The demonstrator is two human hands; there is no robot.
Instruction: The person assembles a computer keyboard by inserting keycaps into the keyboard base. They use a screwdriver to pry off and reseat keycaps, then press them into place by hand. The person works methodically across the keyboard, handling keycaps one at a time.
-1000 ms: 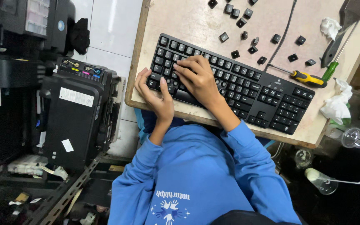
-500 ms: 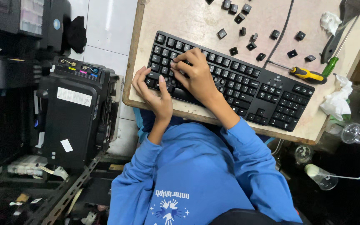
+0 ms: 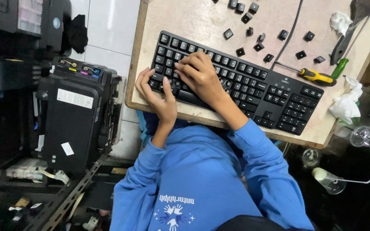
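On the table [image 3: 219, 19], the keyboard [image 3: 253, 92] runs diagonally, left hand [image 3: 159, 96] gripping its end, right hand [image 3: 200, 77] spread flat.

The right hand [image 3: 200, 77] covers several keys of the black keyboard [image 3: 253, 92], and its fingertips hide what they press; the left hand [image 3: 157, 96] masks the keyboard's near corner; the top edge cuts off loose keycaps [image 3: 241, 7] and the cable [image 3: 294, 25]
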